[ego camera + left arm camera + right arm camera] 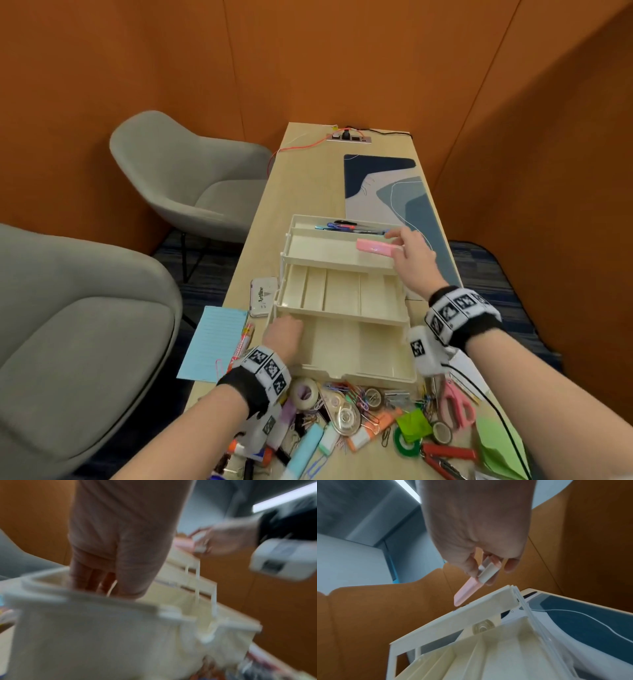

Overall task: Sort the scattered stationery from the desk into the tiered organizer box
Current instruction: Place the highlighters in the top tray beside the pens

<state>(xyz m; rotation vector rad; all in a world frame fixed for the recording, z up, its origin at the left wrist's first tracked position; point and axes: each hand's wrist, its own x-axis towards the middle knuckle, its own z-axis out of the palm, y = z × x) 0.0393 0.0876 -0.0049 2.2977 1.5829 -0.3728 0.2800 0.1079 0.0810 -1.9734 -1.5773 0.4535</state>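
Note:
A cream tiered organizer box [342,294] stands open on the desk, its three trays stepped toward me. My right hand [409,251] holds a flat pink stationery item [375,246] by its white end over the top tray's right side; in the right wrist view the pink item [467,592] hangs from my fingers [510,565] just above the box's edge [453,616]. Several pens [346,226] lie in the top tray's back slot. My left hand [284,334] grips the left edge of the bottom tray; the blurred left wrist view shows its fingers [96,574] curled inside the tray wall [85,615].
Scattered stationery fills the near desk: tape rolls [305,392], paper clips [356,397], pink scissors [455,404], highlighters [305,452], green notes [414,425]. A blue notepad [215,342] and an Artline stamp pad [263,296] lie left of the box. A blue desk mat [404,205] lies behind. Grey chairs [191,178] stand left.

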